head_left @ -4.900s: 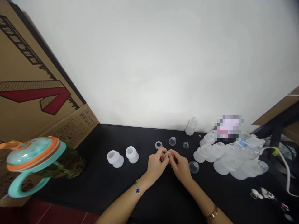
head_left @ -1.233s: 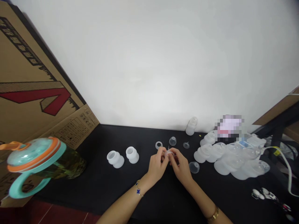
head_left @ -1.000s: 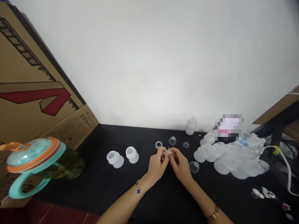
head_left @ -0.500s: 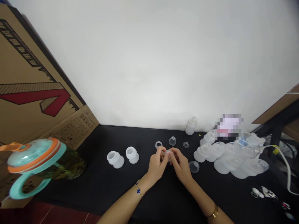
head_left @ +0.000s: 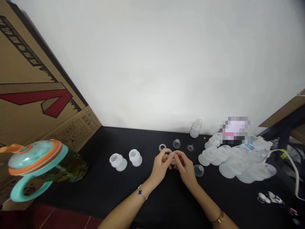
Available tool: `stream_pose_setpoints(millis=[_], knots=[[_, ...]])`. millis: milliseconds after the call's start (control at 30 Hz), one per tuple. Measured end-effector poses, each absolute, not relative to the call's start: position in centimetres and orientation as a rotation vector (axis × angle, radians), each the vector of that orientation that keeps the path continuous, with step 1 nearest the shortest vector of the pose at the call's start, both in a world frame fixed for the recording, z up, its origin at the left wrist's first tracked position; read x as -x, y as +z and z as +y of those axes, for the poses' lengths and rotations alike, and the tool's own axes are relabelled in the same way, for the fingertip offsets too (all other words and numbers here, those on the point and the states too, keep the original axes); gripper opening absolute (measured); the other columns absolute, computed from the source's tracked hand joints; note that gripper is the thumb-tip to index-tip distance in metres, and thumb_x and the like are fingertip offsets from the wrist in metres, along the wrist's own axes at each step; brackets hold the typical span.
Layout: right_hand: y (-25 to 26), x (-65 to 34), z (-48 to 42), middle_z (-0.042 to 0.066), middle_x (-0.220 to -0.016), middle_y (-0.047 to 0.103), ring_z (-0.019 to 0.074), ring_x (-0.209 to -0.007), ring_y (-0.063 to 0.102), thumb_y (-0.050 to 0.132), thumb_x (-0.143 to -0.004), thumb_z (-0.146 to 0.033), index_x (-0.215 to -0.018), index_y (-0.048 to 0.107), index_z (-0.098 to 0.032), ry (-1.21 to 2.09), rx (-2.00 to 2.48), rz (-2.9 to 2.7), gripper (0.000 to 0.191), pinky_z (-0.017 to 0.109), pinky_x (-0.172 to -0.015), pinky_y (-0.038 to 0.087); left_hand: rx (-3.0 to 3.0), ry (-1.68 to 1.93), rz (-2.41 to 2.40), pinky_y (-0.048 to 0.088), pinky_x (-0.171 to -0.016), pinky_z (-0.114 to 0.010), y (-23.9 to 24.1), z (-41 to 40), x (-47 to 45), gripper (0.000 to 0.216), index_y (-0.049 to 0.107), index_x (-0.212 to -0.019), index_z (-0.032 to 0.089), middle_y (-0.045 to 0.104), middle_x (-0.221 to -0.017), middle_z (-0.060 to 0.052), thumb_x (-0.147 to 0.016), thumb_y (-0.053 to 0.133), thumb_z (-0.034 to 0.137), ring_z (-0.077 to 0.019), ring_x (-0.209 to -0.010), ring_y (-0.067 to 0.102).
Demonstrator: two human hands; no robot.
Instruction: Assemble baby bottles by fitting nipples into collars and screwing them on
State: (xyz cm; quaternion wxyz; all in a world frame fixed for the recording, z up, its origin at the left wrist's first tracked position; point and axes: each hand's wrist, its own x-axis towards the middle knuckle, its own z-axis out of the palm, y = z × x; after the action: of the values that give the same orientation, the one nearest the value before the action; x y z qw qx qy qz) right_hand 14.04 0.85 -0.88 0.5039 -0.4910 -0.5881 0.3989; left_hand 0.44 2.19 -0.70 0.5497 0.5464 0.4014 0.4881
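My left hand (head_left: 162, 163) and my right hand (head_left: 184, 163) meet above the black table, fingers closed round a small translucent bottle ring (head_left: 173, 155). Both thumbs press on its upper side, and the fingers hide most of it. Just behind the hands lie a flat white ring (head_left: 162, 147), a clear dome cap (head_left: 176, 143) and a clear nipple (head_left: 190, 147). Beside my right hand is another clear cap (head_left: 199, 170). Two open white bottle bodies, a left one (head_left: 118, 162) and a right one (head_left: 135, 157), lie left of my hands.
An assembled baby bottle (head_left: 195, 128) stands by the wall. Several capped bottles (head_left: 238, 162) crowd the right side, near a white cable (head_left: 295, 178) and a keychain (head_left: 274, 197). A large teal-lidded jug (head_left: 38, 159) and a cardboard box (head_left: 35, 70) are at left.
The fingers have shifted slightly round the ring, with both thumbs now on its top. The thin tip that stuck up from it no longer shows. The loose parts lie as before.
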Motion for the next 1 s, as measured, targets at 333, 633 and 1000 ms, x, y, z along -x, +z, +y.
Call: stream_pose_setpoints(millis=[333, 633, 1000], knots=[[-1.2, -14.0, 0.9, 0.001, -0.075, 0.065, 0.0151, -0.057, 0.061, 0.051, -0.094, -0.044, -0.099, 0.064, -0.021, 0.937, 1.240, -1.467, 0.027, 0.024, -0.055, 0.049, -1.313, 1.147, 1.012, 0.041, -0.046, -0.020, -1.1, 2.3, -0.4, 0.029, 0.058, -0.092, 0.019, 0.056, -0.057, 0.004, -0.089, 0.057, 0.048, -0.0106, -0.047, 0.053], [-0.7, -14.0, 0.8, 0.002, -0.072, 0.064, 0.0163, -0.056, 0.059, 0.053, -0.092, -0.048, -0.095, 0.065, -0.022, 0.982, 1.236, -1.422, 0.029, 0.026, -0.053, 0.048, -1.311, 1.128, 1.046, 0.038, -0.045, -0.019, -0.9, 2.1, -0.4, 0.031, 0.059, -0.090, 0.019, 0.054, -0.054, 0.005, -0.089, 0.058, 0.050, -0.0100, -0.045, 0.051], [-1.4, -14.2, 1.7, -0.001, -0.076, 0.061, 0.0143, -0.053, 0.059, 0.061, -0.085, -0.053, -0.119, 0.057, -0.023, 1.215, 1.116, -1.039, 0.046, 0.024, -0.043, 0.045, -1.339, 1.212, 1.050, 0.052, -0.065, -0.025, 0.1, 1.6, -0.4, 0.024, 0.062, -0.104, 0.019, 0.071, -0.081, -0.002, -0.091, 0.058, 0.039, -0.0157, -0.068, 0.066]])
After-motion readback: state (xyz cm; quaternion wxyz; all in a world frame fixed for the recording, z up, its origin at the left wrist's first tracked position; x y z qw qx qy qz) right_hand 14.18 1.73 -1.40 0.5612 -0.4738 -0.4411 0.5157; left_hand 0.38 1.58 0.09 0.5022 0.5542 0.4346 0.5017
